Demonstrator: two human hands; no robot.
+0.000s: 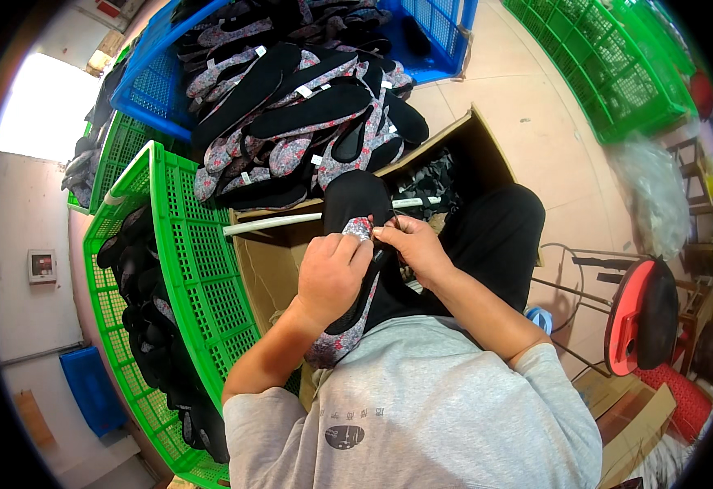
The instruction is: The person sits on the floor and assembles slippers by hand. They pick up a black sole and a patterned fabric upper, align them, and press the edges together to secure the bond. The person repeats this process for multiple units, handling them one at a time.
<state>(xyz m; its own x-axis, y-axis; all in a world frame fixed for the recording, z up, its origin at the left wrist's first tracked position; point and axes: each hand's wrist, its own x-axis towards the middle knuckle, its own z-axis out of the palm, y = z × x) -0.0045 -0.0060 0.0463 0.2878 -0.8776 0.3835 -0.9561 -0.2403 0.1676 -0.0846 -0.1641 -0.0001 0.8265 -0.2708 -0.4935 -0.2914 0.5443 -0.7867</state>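
Note:
Across my lap lies a cloth shoe (pixel 356 202) with a black sole and grey floral fabric dotted with red; its rounded black end points away from me, its other end rests against my shirt. My left hand (pixel 328 273) is closed over the floral part, fingers curled around it. At the shoe's right edge, close to the left fingertips, my right hand (pixel 418 249) pinches with thumb and forefinger. What is between those fingers is too small to tell. A white tube (pixel 275 223) runs behind the shoe across a cardboard box (pixel 252 273).
Beyond the box, many similar floral shoes (pixel 311 114) are heaped by a blue crate (pixel 442 49). A green crate (pixel 201 244) with dark shoes stands on the left. Other green crates (pixel 609 85), a plastic bag (pixel 654 200) and a red-and-black seat (pixel 629 318) are on the right.

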